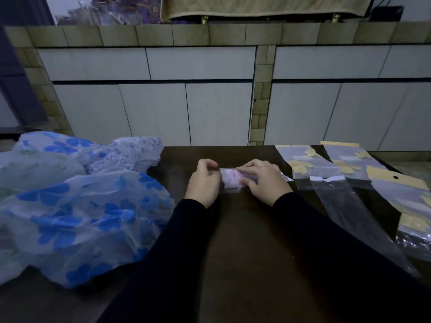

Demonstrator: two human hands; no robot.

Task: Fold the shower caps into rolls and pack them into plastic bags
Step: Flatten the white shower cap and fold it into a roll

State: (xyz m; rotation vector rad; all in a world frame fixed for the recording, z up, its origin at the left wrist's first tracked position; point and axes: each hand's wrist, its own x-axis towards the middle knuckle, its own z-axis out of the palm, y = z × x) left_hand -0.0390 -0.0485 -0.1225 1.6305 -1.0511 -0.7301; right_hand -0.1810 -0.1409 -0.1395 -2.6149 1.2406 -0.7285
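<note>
- A rolled shower cap, pale pink and crumpled into a short fat cylinder, lies crosswise near the far middle of the dark brown table.
- A clear plastic bag wraps the roll; its glossy film shows along the near edge and at a white flap poking out to the right.
- The left hand has its fingers curled, pinching the left end of the bag.
- The right hand lies over the right part of the roll, fingers bent down round it and gripping it.
- Both arms wear dark sleeves.
- A heap of loose shower caps, thin white film printed with blue flowers, sits on the left of the table, well apart from the hands.
- Empty clear bags with yellow header strips lie spread on the right side.
</note>
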